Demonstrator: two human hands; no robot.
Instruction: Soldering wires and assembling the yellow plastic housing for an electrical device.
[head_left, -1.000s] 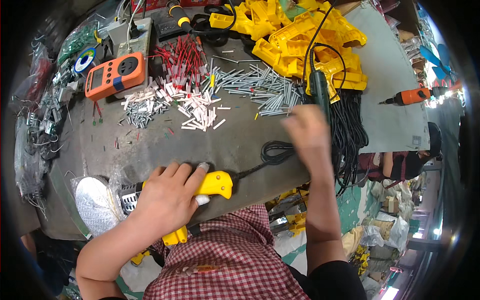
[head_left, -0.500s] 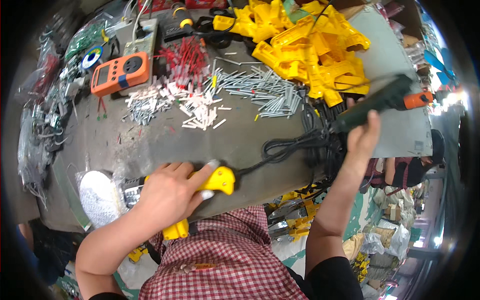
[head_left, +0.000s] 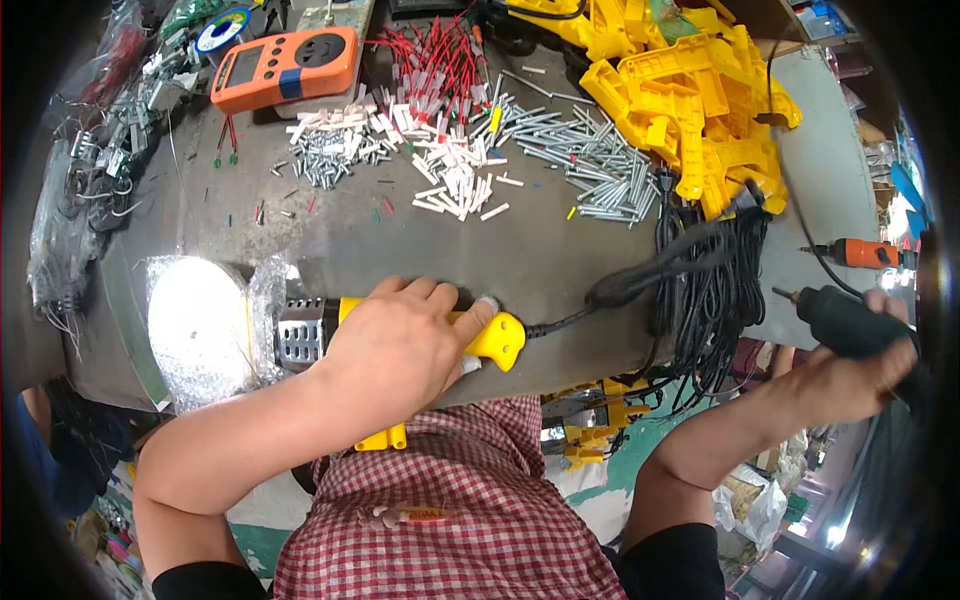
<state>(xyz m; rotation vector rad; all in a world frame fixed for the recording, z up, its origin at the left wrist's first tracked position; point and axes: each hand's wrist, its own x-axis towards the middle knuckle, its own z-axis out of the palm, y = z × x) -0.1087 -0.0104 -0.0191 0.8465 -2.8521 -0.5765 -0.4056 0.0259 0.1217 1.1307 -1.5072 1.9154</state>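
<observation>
My left hand (head_left: 395, 345) is wrapped round the yellow handle (head_left: 497, 342) of a corded tool lying at the table's front edge. From this handle a perforated metal sleeve (head_left: 303, 330) runs left to a shiny round plate (head_left: 197, 335) wrapped in clear plastic. A black cord (head_left: 562, 322) leaves the handle's right end. Far to the right, my right hand (head_left: 858, 382) grips a dark electric screwdriver (head_left: 852, 322), its bit pointing left. Behind it is an orange-bodied driver (head_left: 866, 254), also with its bit to the left.
Black cords (head_left: 710, 310) hang in a bundle over the table's right edge. Yellow plastic housings (head_left: 690, 90) are piled at the back right. Screws (head_left: 610, 165), white sleeves (head_left: 455, 180) and red wires (head_left: 435, 65) lie mid-table. An orange multimeter (head_left: 285, 68) sits back left.
My right hand has carried the screwdriver right and nearer, away from the yellow housings, and its bit now points left. My left hand keeps its hold. The whole view has shifted somewhat.
</observation>
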